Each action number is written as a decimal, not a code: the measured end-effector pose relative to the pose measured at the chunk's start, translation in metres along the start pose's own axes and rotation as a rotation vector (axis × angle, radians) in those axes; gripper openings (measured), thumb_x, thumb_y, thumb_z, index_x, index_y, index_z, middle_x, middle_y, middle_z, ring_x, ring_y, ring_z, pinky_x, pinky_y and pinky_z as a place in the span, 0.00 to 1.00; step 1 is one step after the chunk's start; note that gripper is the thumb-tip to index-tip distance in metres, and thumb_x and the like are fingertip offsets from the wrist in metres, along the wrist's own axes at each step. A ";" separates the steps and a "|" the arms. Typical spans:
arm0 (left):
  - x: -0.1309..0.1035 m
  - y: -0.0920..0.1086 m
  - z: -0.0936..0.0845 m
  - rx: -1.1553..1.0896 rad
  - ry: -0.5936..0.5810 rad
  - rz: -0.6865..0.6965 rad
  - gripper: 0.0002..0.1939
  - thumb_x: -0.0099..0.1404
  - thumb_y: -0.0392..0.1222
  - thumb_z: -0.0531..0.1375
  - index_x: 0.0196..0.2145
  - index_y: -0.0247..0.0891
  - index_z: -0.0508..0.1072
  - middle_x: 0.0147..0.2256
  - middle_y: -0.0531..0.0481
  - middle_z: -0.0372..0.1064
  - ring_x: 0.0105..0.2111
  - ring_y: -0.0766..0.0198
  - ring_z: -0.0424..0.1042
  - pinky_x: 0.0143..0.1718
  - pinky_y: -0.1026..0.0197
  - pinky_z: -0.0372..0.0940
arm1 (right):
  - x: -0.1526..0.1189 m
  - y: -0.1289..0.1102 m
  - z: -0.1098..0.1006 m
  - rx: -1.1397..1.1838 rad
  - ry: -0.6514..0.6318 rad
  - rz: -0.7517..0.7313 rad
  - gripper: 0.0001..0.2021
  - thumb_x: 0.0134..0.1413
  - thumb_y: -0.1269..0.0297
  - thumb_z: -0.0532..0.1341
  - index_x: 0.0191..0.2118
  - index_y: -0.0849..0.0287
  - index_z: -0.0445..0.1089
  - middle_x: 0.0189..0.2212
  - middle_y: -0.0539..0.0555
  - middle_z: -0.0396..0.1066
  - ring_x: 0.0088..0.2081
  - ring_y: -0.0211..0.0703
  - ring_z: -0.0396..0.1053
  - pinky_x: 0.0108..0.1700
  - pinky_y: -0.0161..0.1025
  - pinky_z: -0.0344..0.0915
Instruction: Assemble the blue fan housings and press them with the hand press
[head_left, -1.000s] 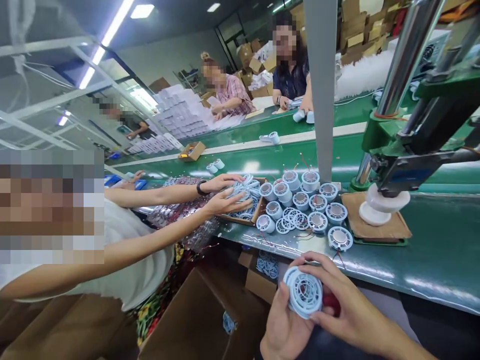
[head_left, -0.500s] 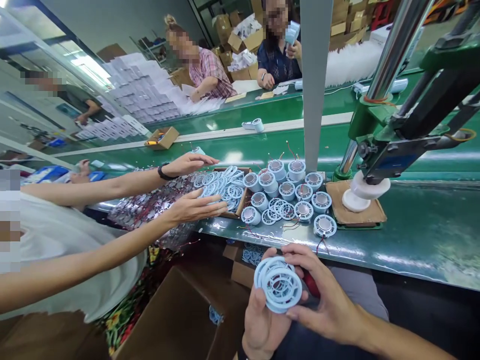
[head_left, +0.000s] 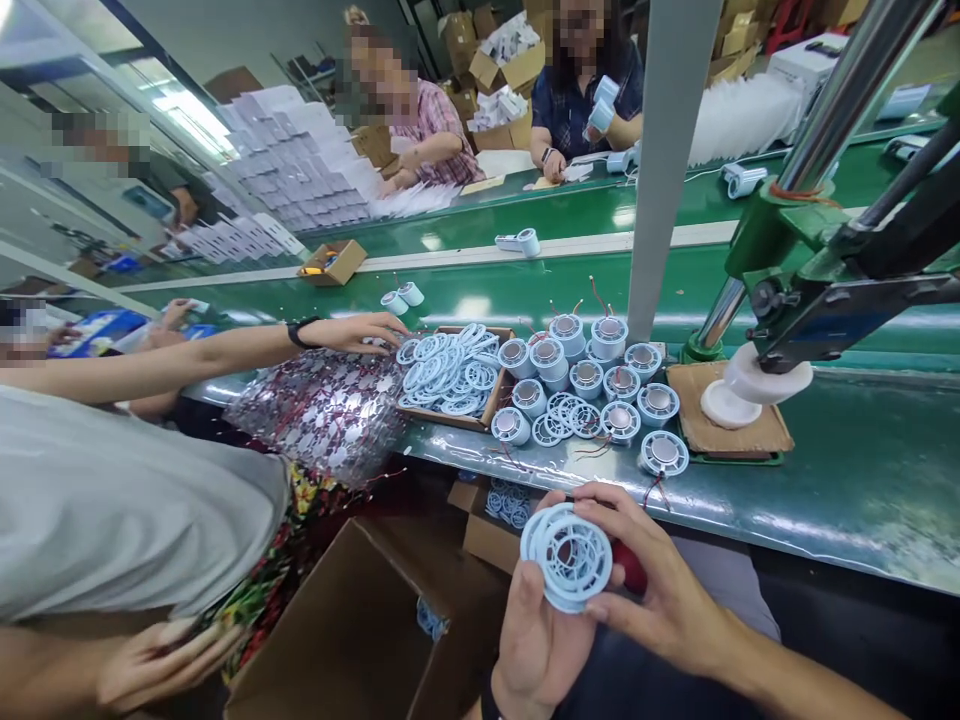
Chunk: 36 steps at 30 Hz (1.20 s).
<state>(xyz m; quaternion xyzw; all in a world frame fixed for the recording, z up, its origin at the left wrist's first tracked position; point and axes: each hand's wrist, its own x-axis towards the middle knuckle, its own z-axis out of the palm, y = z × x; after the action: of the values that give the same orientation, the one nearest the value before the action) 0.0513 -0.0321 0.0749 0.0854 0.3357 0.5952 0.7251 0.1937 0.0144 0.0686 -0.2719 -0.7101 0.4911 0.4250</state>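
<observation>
A small stack of light-blue plastic rings with spoked centres sits in front of my body, below the bench edge. My left hand is closed around its left side, the palm under it. On the right, the fingertips and thumb of my right hand grip the stack's rim. Beyond them, several light-blue round housings with metal discs and red wires stand on the bench. Loose rings lie among these housings. A cardboard tray heaped with more rings stands to their left.
A green lever press with a white pad stands at the right. A co-worker's hand reaches over wired metal discs at the left. An open carton is below. Two people sit across the green belt.
The co-worker at the left has drawn one arm back from the tray and lowered it. My hands still hold the rings, which look more closely stacked. The view has shifted slightly.
</observation>
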 end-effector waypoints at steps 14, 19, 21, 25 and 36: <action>-0.013 0.001 -0.016 -0.073 -0.063 -0.006 0.41 0.49 0.60 0.72 0.59 0.52 0.69 0.44 0.46 0.75 0.44 0.50 0.75 0.45 0.48 0.73 | 0.001 -0.005 0.012 0.015 -0.041 0.043 0.32 0.53 0.41 0.65 0.60 0.49 0.63 0.60 0.61 0.60 0.62 0.55 0.63 0.55 0.44 0.70; -0.018 0.003 -0.014 -0.065 -0.160 0.009 0.38 0.51 0.62 0.70 0.57 0.50 0.71 0.41 0.45 0.76 0.39 0.49 0.78 0.43 0.46 0.74 | -0.001 -0.012 0.013 -0.033 -0.070 0.006 0.32 0.54 0.46 0.66 0.62 0.50 0.61 0.60 0.63 0.59 0.63 0.57 0.62 0.57 0.46 0.69; -0.020 0.004 -0.013 -0.050 -0.173 0.046 0.35 0.52 0.61 0.70 0.55 0.50 0.72 0.43 0.45 0.76 0.40 0.50 0.77 0.44 0.46 0.74 | -0.001 -0.014 0.013 -0.032 -0.071 -0.024 0.32 0.54 0.48 0.67 0.62 0.49 0.61 0.60 0.62 0.59 0.62 0.57 0.62 0.57 0.46 0.69; -0.025 0.007 -0.010 -0.019 -0.165 0.119 0.32 0.52 0.60 0.71 0.53 0.51 0.73 0.44 0.47 0.75 0.43 0.50 0.76 0.46 0.47 0.73 | -0.001 -0.016 0.013 0.001 -0.091 -0.046 0.33 0.55 0.50 0.67 0.64 0.45 0.58 0.60 0.60 0.56 0.62 0.54 0.63 0.58 0.43 0.68; -0.031 0.010 -0.004 0.029 -0.086 0.103 0.33 0.49 0.59 0.73 0.51 0.48 0.75 0.43 0.47 0.75 0.37 0.58 0.76 0.39 0.57 0.75 | -0.005 -0.021 0.011 0.020 -0.105 -0.033 0.32 0.57 0.51 0.66 0.64 0.42 0.57 0.61 0.57 0.55 0.62 0.49 0.61 0.59 0.40 0.65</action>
<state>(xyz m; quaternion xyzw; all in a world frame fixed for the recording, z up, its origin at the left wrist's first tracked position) 0.0386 -0.0590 0.0892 0.1385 0.3078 0.6226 0.7060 0.1867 -0.0023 0.0844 -0.2294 -0.7309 0.5048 0.3980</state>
